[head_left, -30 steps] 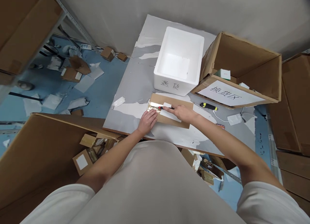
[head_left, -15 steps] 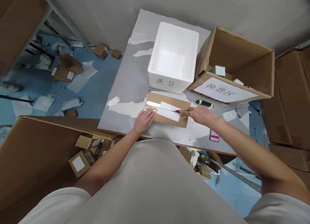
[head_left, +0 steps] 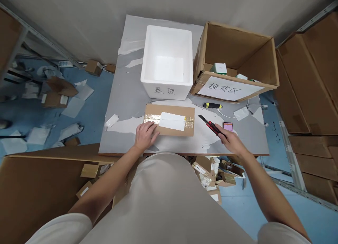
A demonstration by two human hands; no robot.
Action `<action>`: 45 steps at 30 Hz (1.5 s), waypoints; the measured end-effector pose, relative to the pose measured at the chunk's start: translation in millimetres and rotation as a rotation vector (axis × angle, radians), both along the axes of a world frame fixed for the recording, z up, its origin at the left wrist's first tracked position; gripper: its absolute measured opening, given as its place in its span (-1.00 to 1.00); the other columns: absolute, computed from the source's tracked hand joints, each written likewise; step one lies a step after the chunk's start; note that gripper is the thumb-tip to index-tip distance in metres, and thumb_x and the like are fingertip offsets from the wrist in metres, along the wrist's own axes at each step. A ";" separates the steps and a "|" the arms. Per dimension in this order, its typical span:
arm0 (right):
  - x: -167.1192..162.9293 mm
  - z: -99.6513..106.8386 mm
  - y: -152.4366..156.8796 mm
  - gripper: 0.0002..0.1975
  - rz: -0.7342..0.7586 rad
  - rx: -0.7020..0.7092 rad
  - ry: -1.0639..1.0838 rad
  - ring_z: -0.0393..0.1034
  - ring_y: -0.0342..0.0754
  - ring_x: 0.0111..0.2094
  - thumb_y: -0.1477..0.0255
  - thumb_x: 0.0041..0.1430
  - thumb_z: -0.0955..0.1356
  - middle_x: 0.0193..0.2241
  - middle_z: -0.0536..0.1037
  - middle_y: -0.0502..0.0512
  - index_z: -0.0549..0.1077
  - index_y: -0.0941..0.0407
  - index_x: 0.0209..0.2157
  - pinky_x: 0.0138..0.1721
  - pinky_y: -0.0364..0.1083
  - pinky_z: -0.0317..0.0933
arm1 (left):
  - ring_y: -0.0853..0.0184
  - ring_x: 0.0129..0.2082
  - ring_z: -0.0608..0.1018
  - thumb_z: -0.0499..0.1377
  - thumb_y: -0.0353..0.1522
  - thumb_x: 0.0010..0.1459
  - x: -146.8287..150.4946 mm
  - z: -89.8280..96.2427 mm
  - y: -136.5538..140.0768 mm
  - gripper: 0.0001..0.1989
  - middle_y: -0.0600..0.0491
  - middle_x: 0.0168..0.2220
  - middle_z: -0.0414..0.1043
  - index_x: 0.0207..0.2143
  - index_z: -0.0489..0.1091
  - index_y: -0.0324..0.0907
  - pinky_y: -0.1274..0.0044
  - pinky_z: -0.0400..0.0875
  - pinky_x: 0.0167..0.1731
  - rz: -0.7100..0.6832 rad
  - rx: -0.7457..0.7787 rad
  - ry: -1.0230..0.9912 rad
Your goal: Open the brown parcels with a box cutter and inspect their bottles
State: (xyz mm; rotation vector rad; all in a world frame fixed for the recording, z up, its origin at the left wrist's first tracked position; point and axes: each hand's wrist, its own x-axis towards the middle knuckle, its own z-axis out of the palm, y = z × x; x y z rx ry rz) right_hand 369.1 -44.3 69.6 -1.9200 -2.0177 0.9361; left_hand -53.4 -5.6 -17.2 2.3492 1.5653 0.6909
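A small taped cardboard box [head_left: 174,132] lies flat on the table in front of me, with a white label [head_left: 171,120] on its top. A thin line runs lengthwise across the label. My left hand [head_left: 145,135] rests on the box's near left corner, fingers extended over the shiny tape. To the right of the box, my right hand [head_left: 230,141] grips a red and black utility knife [head_left: 212,126]. Its dark blade is out, pointing up and left, apart from the box. A phone [head_left: 227,126] with a lit screen lies just beyond the right hand.
Behind the box stands a white foam box [head_left: 169,91] with handwriting. Beside it, a large open carton [head_left: 239,80] holds several small boxes. A yellow and black cutter [head_left: 212,105] lies before the carton. Cartons stand at left and right; scraps litter the blue floor [head_left: 97,92].
My right hand has drawn the knife off the box label and away to the right, nearer the table's front edge. My left hand stays on the box. The view has shifted.
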 end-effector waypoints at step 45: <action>-59.0 -46.6 -33.8 -0.25 -0.556 -0.255 0.721 0.18 -0.28 -0.69 0.08 0.14 0.32 -0.43 0.43 -0.03 0.08 0.03 0.29 -0.72 -0.21 0.13 | -0.17 0.33 -0.11 0.15 0.28 -0.26 26.1 30.3 29.8 0.19 -0.28 0.34 -0.12 0.30 0.02 -0.23 0.17 0.15 0.09 0.029 -0.249 0.333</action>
